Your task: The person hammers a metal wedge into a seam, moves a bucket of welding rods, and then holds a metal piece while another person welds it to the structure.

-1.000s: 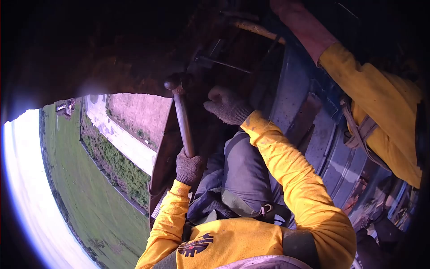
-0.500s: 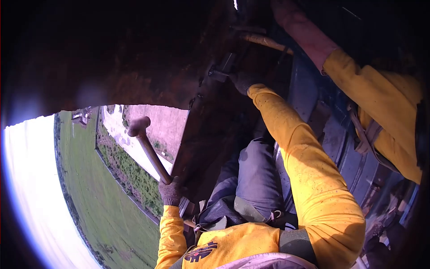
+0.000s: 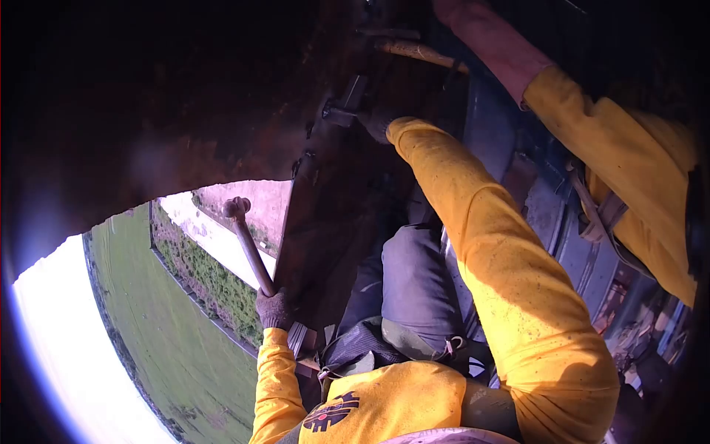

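Note:
My left hand [image 3: 274, 308], in a dark knit glove, is wrapped round the handle of a hammer [image 3: 252, 248]. Its rounded head points up and away from me, in front of the bright ground below. In deep shadow, my gloved right hand [image 3: 376, 123] is at an angular metal piece [image 3: 345, 103] set against the dark rusty plate [image 3: 222, 111]. My right fingers are dim, but they appear closed on the end of that piece. The hammer head is well apart from the metal piece.
At right, another person's yellow sleeve and long pinkish glove [image 3: 495, 44] reach up near a wooden handle [image 3: 418, 52]. Blue-grey metal structure [image 3: 551, 214] lies beyond my legs. On the left, past the plate's edge, green field [image 3: 148, 296] shows far below.
My view has shifted a little, so the plate and my right hand appear further left. The hammer head has turned slightly. Both hands keep their holds.

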Demonstrator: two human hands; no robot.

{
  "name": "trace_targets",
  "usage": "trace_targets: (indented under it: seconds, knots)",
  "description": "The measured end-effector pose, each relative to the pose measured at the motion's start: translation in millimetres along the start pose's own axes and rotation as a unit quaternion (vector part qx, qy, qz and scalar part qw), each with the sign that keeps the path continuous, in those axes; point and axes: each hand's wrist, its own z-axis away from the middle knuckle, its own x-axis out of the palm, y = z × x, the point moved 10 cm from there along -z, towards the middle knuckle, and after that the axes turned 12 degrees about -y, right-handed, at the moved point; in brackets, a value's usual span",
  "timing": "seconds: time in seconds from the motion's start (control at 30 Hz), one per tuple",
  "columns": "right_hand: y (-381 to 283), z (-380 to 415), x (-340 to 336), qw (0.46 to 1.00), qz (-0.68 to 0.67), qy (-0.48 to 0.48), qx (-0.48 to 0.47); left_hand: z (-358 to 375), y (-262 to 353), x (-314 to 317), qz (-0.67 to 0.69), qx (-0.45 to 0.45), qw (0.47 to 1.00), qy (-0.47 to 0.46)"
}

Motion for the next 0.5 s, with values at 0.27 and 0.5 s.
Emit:
trace_targets:
  seconds: [0.27,0.5]
  knots:
    - [-18,80,-43,0.996,-0.086,0.015,-0.007,-25,3,-17,-0.150,0.017,0.988,0.013]
    - [-93,92,-80,0.991,-0.045,0.095,-0.080,-6,21,-7,-0.135,0.024,0.991,0.007]
